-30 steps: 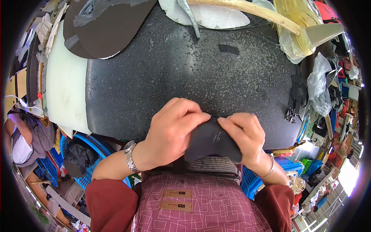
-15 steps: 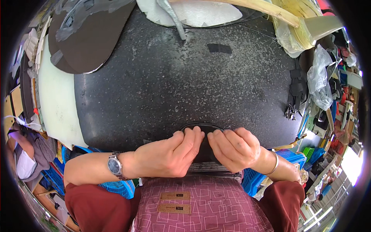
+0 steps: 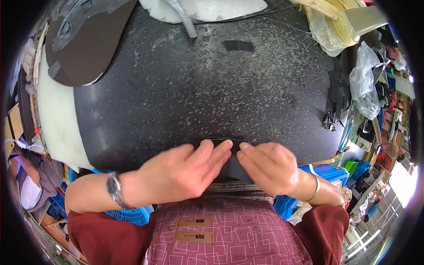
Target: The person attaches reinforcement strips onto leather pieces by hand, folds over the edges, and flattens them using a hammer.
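Observation:
At the near edge of a black worktable (image 3: pixel 168 92), both hands work on a small black flat piece (image 3: pixel 235 170) with a curved far edge; its material cannot be told. My left hand (image 3: pixel 179 170), with a watch (image 3: pixel 115 190) on the wrist, has its fingers bunched on the piece's far edge. Just to the right, the fingers of my right hand (image 3: pixel 270 168) close on the same edge, and a bangle (image 3: pixel 316 186) sits on that wrist. The thumbs are mostly hidden. Layered dark edges (image 3: pixel 232 187) show below the piece, above my lap.
A brown sheet (image 3: pixel 84 53) lies far left, and a white rounded piece (image 3: pixel 221 9) with a grey rod-like tool (image 3: pixel 184 22) at the back. Black scraps (image 3: pixel 338 88) line the right edge beside a clear plastic bag (image 3: pixel 364 84). A blue basket (image 3: pixel 324 171) stands below right.
The table has shifted up and left in view. My fingertips have slid slightly right along the black piece's edge, and the left fingers lie straighter across it.

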